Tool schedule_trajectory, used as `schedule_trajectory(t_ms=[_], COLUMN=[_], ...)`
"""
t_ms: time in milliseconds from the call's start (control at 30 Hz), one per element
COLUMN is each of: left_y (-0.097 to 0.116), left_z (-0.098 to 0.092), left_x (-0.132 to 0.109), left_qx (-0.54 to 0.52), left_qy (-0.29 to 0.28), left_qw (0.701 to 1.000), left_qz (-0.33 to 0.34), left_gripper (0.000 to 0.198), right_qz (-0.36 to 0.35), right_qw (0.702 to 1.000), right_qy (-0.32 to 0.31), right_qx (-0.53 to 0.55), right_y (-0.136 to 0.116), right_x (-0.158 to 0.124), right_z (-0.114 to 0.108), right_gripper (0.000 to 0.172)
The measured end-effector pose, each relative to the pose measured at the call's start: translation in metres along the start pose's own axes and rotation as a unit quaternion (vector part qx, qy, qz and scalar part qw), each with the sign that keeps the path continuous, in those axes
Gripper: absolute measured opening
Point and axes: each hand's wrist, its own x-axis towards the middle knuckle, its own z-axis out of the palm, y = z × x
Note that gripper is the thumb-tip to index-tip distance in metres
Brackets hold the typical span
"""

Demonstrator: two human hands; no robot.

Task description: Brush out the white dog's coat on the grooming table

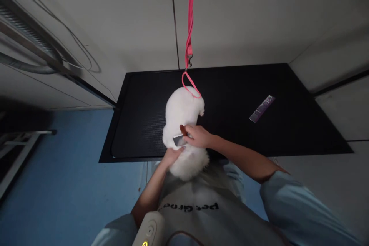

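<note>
1. A white fluffy dog (181, 107) is on the black grooming table (302, 123), left of its middle; its near end reaches the near edge, and a paw shows on its right side.
2. The right hand (198, 137) grasps a slicker brush (178, 140) by its brown handle, fingers curled round it; the flat metal head points left and lies against the coat, toward the dog's near end.
3. The left hand (172, 156) rests on the fur at the dog's near left, just nearer than the brush, thumb stretched to the right; whether its fingers grip the coat cannot be told.
4. A metal comb (262, 108) with a purple spine lies slantwise on the right part of the table, well apart from both hands.
5. A pink strap (190, 15) hangs from above at the far side, with a metal clip (189, 60) at its lower end. Below it, a pink loop (183, 83) overlaps the dog's far end in view; whether it touches the fur cannot be told.
6. A ribbed hose (31, 68) runs along the far left, above the blue floor (72, 146).
7. The person wears a grey apron (225, 221) with dark lettering.
</note>
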Motion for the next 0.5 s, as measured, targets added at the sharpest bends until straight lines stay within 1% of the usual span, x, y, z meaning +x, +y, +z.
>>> schedule_trajectory(t_ms=[33,67,100,133,167,200,233,267,300,367,400,433,500], left_y=[0.0008,0.0018,0.0031,0.0043,0.0054,0.0063,0.0068,0.0070,0.0069,0.0062,0.0059,0.0056,0.0058], left_z=[0.0006,0.0012,0.0018,0.0023,0.0026,0.0029,0.0030,0.0030,0.0029,0.0025,0.0022,0.0020,0.0019], left_x=[-0.0008,-0.0017,-0.0026,-0.0033,-0.0040,-0.0046,-0.0049,-0.0052,-0.0053,-0.0057,-0.0061,-0.0066,-0.0079], left_qx=[-0.006,-0.006,-0.002,0.003,0.002,-0.002,-0.008,-0.014,-0.017,-0.006,0.004,0.011,0.012], left_qy=[0.000,0.003,0.007,0.013,0.015,0.011,0.007,0.006,0.011,0.027,0.035,0.034,0.016], left_qw=[1.000,1.000,1.000,1.000,1.000,1.000,1.000,1.000,1.000,1.000,0.999,0.999,1.000], left_qz=[-0.002,-0.009,-0.020,-0.027,-0.024,-0.014,-0.004,0.005,0.012,0.012,0.008,0.006,0.011], left_gripper=[0.044,0.043,0.040,0.037,0.035,0.033,0.033,0.032,0.032,0.032,0.032,0.033,0.035], right_qz=[0.011,0.016,0.009,-0.009,-0.029,-0.042,-0.042,-0.029,-0.010,0.012,0.004,-0.011,-0.027], right_qw=[1.000,0.998,0.994,0.993,0.995,0.997,0.999,0.999,0.999,0.995,0.993,0.994,0.998], right_qy=[0.019,0.062,0.102,0.115,0.096,0.053,0.008,-0.014,-0.003,0.078,0.102,0.093,0.010], right_qx=[-0.014,-0.023,-0.026,-0.026,-0.026,-0.029,-0.034,-0.043,-0.053,-0.063,-0.061,-0.056,-0.050], right_y=[-0.0009,-0.0016,-0.0022,-0.0028,-0.0033,-0.0037,-0.0039,-0.0038,-0.0035,-0.0028,-0.0028,-0.0033,-0.0055], right_x=[-0.0003,-0.0006,-0.0010,-0.0015,-0.0019,-0.0023,-0.0024,-0.0021,-0.0015,0.0003,0.0012,0.0020,0.0037], right_z=[-0.0003,-0.0007,-0.0011,-0.0012,-0.0009,-0.0004,0.0003,0.0009,0.0014,0.0016,0.0017,0.0019,0.0025], right_gripper=[0.010,0.009,0.010,0.010,0.010,0.010,0.009,0.010,0.010,0.011,0.012,0.012,0.011])
